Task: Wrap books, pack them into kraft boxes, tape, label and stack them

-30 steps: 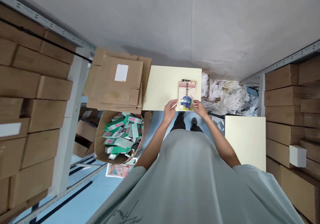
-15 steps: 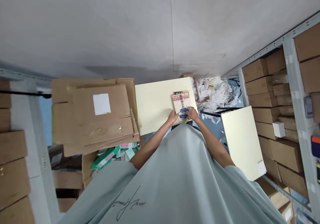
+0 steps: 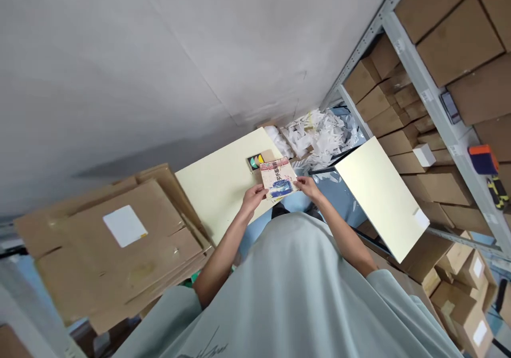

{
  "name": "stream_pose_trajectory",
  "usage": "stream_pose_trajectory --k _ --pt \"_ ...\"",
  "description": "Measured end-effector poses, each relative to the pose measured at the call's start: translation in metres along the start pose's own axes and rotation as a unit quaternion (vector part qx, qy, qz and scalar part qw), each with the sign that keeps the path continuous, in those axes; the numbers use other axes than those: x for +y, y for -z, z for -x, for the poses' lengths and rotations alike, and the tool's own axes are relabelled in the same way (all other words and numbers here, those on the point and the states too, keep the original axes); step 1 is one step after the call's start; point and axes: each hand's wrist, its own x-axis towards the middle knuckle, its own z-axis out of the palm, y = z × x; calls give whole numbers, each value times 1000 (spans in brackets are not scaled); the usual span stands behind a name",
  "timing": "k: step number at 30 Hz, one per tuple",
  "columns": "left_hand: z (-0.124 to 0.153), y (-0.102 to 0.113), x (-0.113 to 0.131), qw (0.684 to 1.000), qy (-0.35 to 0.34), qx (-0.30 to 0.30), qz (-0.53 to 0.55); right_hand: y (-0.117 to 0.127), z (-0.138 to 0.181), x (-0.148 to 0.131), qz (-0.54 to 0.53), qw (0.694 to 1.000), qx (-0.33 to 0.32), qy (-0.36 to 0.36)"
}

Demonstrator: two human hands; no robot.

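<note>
Both my hands hold a thin booklet (image 3: 278, 178) with a red, cream and blue cover and dark Chinese characters. My left hand (image 3: 254, 196) pinches its left edge near the bottom corner, and my right hand (image 3: 307, 185) grips the opposite edge. The booklet is held over the near right corner of a pale yellow tabletop (image 3: 215, 182). Just behind it on the tabletop lies a small dark card or packet (image 3: 255, 161) with green and yellow shapes, partly covered by the booklet.
Flattened cardboard boxes (image 3: 91, 241) are stacked at the left. White paper scraps (image 3: 319, 137) fill a bin beyond the table. On the right stands a second pale board (image 3: 381, 198) beside a metal shelf (image 3: 429, 102) of cartons, with a tape dispenser (image 3: 483, 161) hanging there.
My view has turned and tilted towards the right. The booklet has shifted off the dark card, which now shows more. Both hands still hold the booklet by its sides.
</note>
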Motion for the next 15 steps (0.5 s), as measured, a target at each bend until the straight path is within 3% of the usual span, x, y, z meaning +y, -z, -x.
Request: stream_pose_trajectory --k 3,6,11,15 --pt "1 -37 19 998 -41 -37 21 44 24 11 -91 995 35 35" --pt "1 -96 44 991 -85 -103 11 102 55 28 -205 973 74 80" --pt "11 -229 89 956 -150 -252 -32 209 122 72 -331 918 180 122" --pt "29 -345 107 916 -169 -354 -87 285 177 118 -385 879 248 131"
